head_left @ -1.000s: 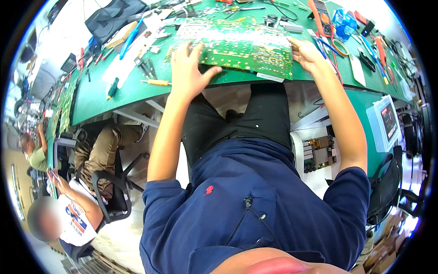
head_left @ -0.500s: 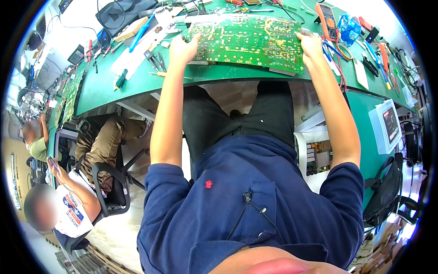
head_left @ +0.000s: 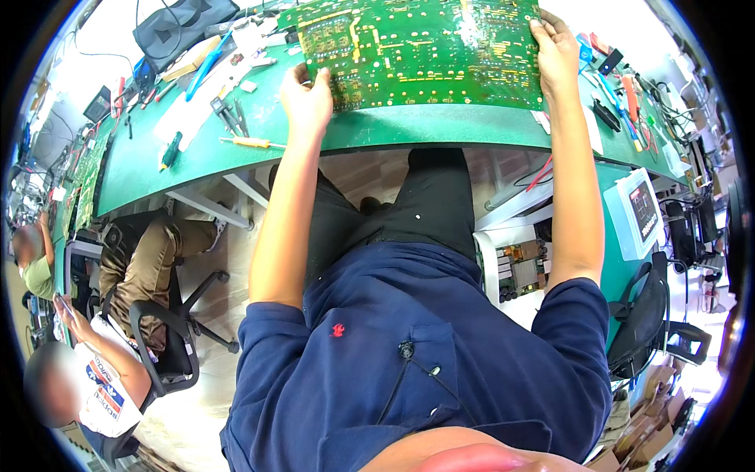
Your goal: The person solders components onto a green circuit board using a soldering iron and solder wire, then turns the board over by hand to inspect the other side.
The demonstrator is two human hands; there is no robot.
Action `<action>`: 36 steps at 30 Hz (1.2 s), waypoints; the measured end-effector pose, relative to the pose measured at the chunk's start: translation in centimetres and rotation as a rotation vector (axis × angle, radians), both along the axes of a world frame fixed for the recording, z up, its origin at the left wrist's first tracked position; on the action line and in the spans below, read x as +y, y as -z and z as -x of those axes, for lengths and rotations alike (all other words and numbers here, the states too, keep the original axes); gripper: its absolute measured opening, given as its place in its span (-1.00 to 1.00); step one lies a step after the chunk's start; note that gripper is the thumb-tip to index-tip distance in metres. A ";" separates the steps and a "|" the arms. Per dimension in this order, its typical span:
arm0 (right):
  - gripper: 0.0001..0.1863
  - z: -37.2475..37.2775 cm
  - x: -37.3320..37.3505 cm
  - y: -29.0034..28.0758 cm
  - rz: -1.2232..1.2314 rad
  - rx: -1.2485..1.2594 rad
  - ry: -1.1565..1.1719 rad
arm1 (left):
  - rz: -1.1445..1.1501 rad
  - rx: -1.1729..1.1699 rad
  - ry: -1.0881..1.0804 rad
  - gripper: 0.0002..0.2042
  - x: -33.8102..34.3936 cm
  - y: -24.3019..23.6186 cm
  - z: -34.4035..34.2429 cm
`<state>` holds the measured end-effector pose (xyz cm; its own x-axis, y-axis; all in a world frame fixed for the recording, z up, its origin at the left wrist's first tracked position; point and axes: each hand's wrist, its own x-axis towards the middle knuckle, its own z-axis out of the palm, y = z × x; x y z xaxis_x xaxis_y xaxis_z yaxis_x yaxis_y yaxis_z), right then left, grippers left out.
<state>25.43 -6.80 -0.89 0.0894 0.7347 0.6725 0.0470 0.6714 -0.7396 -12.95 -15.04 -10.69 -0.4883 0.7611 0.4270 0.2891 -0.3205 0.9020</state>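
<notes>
A large green circuit board [head_left: 417, 59] is held above the bench, its gold traces and solder points facing me. My left hand [head_left: 308, 98] grips its lower left corner, thumb on the near face. At the right edge my right hand [head_left: 555, 55] is closed on the board, fingers near the upper part of that side. The board's top runs out of the picture. Left of my left hand, a screwdriver with a yellow handle [head_left: 253, 142] and a green-handled screwdriver [head_left: 170, 151] lie on the green bench top [head_left: 377, 130].
Tweezers [head_left: 230, 116], a blue tool [head_left: 209, 66] and a dark bag [head_left: 182, 31] lie on the bench's left. Cables and an orange-handled tool [head_left: 631, 96] are at the right, above a clear plastic case [head_left: 635, 214]. A seated person [head_left: 110, 377] is at the left.
The board has come up closer to me and looks larger, tilted more toward me. My right hand has risen with it. The whole view has shifted slightly.
</notes>
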 end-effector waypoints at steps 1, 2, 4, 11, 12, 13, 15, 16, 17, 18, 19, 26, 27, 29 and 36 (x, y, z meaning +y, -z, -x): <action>-0.60 0.1 -0.2 -0.1 -0.030 -0.017 -0.003 | 0.004 -0.002 -0.003 -0.54 -0.1 0.1 -0.1; -0.60 0.3 -0.4 -0.2 -0.037 -0.043 -0.001 | -0.001 0.006 -0.025 -0.55 -0.4 0.1 -0.1; -0.63 0.6 -1.1 0.0 -0.038 -0.096 0.051 | -0.043 0.010 -0.035 -0.57 -0.9 0.1 0.3; -0.70 -0.6 -3.1 2.8 -0.002 -0.085 0.152 | -0.054 0.077 0.003 -0.63 -2.5 0.4 1.1; -0.62 -1.1 -3.3 3.3 0.063 -0.087 0.127 | -0.057 0.097 -0.008 -0.63 -2.5 0.4 1.1; -0.62 -1.6 -3.5 3.9 0.039 -0.059 0.105 | -0.067 0.128 -0.010 -0.63 -2.5 0.4 1.0; -0.61 -2.2 -3.6 4.9 -0.012 0.000 0.046 | -0.059 0.133 -0.006 -0.61 -2.4 0.3 0.8; -0.60 -2.5 -4.0 5.5 0.018 -0.012 0.057 | -0.042 0.140 -0.025 -0.61 -2.4 0.3 0.8; -0.58 -2.6 -4.2 5.8 0.031 -0.016 0.083 | -0.036 0.181 -0.062 -0.59 -2.4 0.3 0.8; -0.59 -2.5 -4.5 6.3 0.061 0.019 0.086 | -0.081 0.241 -0.048 -0.59 -2.5 0.3 0.8; -0.60 -2.5 -4.8 6.5 0.059 0.031 0.052 | -0.064 0.288 -0.076 -0.59 -2.6 0.3 0.8; -0.53 -1.4 -6.5 5.9 0.086 0.068 0.058 | -0.085 0.210 0.059 -0.65 -3.6 0.0 0.8; -0.52 -1.2 -6.7 5.8 0.091 0.087 0.052 | -0.071 0.200 0.062 -0.66 -3.7 0.0 0.8; -0.52 -0.6 -6.8 6.0 0.102 0.213 0.008 | -0.062 0.168 0.080 -0.67 -4.0 -0.1 0.7; -0.63 1.6 -5.6 6.5 0.069 0.493 0.060 | -0.118 0.114 0.130 -0.70 -4.4 -0.1 0.7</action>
<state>23.86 -12.43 -7.44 0.4277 0.7600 0.4894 -0.2825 0.6266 -0.7263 -13.62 -19.45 -10.54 -0.3325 0.7559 0.5639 0.3370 -0.4632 0.8197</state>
